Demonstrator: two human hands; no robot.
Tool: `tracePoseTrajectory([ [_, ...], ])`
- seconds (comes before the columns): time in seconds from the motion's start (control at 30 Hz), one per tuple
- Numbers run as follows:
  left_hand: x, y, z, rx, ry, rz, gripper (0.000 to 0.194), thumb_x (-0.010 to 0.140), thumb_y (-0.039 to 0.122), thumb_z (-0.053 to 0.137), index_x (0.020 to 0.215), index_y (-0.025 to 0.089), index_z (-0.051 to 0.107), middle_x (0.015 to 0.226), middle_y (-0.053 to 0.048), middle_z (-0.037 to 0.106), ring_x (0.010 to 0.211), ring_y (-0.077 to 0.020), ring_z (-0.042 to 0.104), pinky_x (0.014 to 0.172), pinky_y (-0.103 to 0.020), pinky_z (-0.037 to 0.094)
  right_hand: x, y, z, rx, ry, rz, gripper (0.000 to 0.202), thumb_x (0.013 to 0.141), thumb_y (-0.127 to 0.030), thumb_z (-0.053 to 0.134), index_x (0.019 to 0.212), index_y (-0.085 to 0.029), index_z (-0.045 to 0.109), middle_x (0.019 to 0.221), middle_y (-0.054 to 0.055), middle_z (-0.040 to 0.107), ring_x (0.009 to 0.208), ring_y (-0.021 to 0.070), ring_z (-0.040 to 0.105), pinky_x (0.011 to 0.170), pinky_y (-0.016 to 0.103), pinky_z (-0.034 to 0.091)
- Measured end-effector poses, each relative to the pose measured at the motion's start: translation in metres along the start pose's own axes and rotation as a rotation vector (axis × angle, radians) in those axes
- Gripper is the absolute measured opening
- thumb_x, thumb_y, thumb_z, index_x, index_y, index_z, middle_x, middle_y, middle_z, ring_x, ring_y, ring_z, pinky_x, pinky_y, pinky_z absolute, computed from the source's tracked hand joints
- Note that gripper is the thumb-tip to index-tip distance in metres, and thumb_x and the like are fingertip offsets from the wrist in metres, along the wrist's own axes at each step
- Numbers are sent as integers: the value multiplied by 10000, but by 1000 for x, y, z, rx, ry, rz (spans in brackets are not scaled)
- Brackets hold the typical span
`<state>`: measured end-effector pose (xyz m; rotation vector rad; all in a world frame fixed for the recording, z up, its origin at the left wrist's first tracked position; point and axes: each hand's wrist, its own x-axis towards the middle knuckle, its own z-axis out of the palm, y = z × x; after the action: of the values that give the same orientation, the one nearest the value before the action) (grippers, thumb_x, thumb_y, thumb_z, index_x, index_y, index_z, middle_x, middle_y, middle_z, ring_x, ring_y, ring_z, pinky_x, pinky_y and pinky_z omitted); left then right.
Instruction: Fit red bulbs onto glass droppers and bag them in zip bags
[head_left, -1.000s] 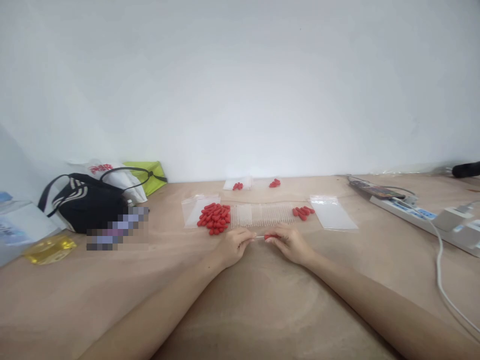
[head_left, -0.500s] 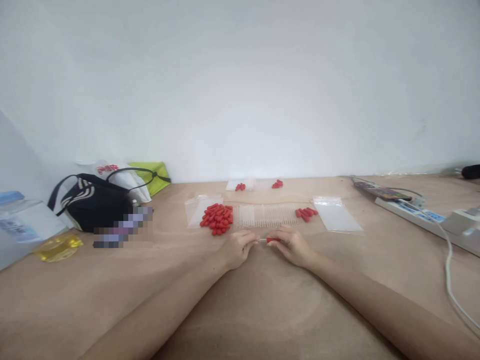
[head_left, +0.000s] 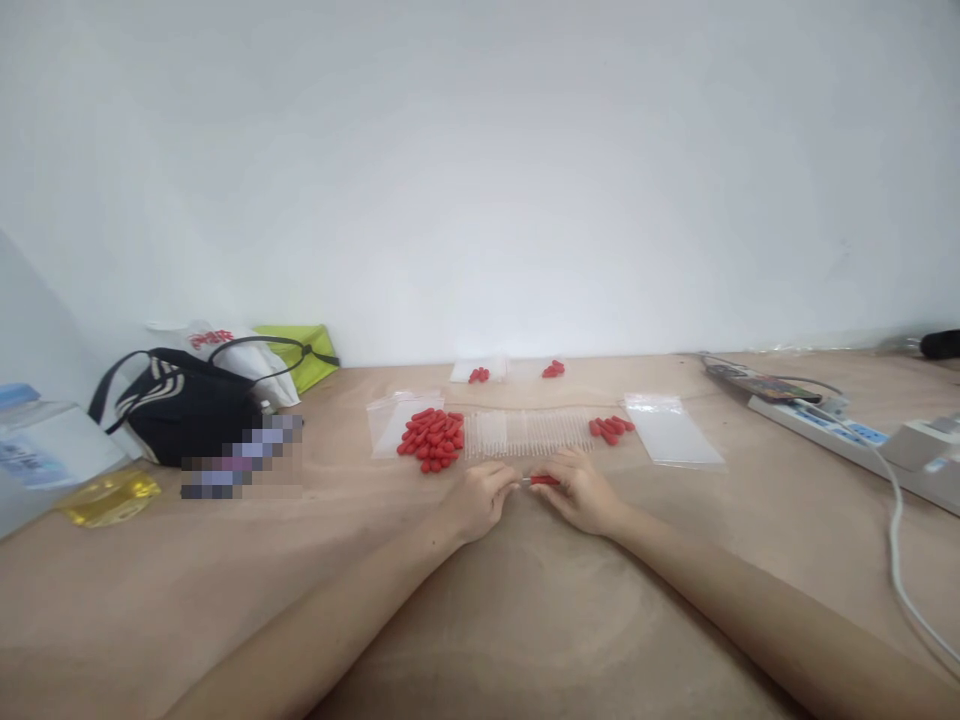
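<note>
My right hand (head_left: 583,494) is closed in a pinch round a small red capsule-shaped piece (head_left: 543,480). Facing it, my left hand (head_left: 480,500) pinches a thin pale rod (head_left: 526,482), and only a short stretch of the rod shows between the hands. The rod's end meets the red piece; whether it sits inside I cannot tell. Just beyond the hands lies a row of thin, pale, see-through rods (head_left: 529,432). A heap of red pieces (head_left: 433,438) lies left of the row, and a smaller group of red pieces (head_left: 611,430) lies at its right end.
Clear plastic bags lie on both sides, one at the left (head_left: 390,425) and one at the right (head_left: 671,430). Two small red clusters (head_left: 553,369) rest near the wall. A black bag (head_left: 199,405) stands left; a power strip (head_left: 825,425) with a white cable lies right.
The gap between my hands has narrowed slightly, with less of the pale rod showing beside the red piece. Both hands keep their pinch.
</note>
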<state>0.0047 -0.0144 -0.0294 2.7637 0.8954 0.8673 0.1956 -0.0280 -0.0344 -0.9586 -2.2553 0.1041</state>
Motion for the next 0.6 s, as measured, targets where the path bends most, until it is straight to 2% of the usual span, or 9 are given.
tracePoseTrajectory([
  [0.17, 0, 0, 1, 6, -3, 9, 200, 830, 141, 385, 860, 140, 583, 758, -60, 613, 717, -167, 569, 659, -269, 462, 1, 1, 1, 13, -18, 0, 126, 798, -237, 460, 832, -203, 576, 776, 35, 624, 740, 169, 514, 674, 305, 341],
  [0.33, 1, 0, -4, 10, 63, -34, 195, 852, 210, 399, 900, 165, 582, 828, -50, 626, 765, -162, 575, 710, -275, 454, 1, 5, -2, 52, 29, 112, 114, 785, -250, 489, 815, -219, 595, 781, 20, 641, 745, 168, 510, 685, 307, 338],
  [0.47, 0, -4, -6, 64, 81, -49, 207, 848, 243, 416, 838, 169, 608, 733, -40, 622, 699, -162, 572, 666, -273, 449, 0, 6, -7, 28, 40, 197, 114, 768, -269, 512, 726, -222, 608, 725, 15, 645, 701, 174, 500, 700, 350, 320],
  [0.53, -1, -5, -6, 77, 85, -41, 216, 846, 241, 419, 813, 163, 617, 699, -39, 621, 671, -162, 567, 653, -277, 442, 1, 5, -9, 95, 48, 222, 110, 753, -268, 528, 694, -217, 606, 708, 18, 642, 707, 178, 502, 714, 365, 323],
  [0.6, -1, -5, -6, 75, 98, -45, 221, 845, 240, 423, 807, 154, 622, 688, -41, 623, 656, -161, 563, 646, -277, 435, 2, 4, -9, 289, 97, 289, 79, 728, -278, 558, 719, -211, 596, 729, 24, 639, 724, 176, 519, 716, 354, 350],
])
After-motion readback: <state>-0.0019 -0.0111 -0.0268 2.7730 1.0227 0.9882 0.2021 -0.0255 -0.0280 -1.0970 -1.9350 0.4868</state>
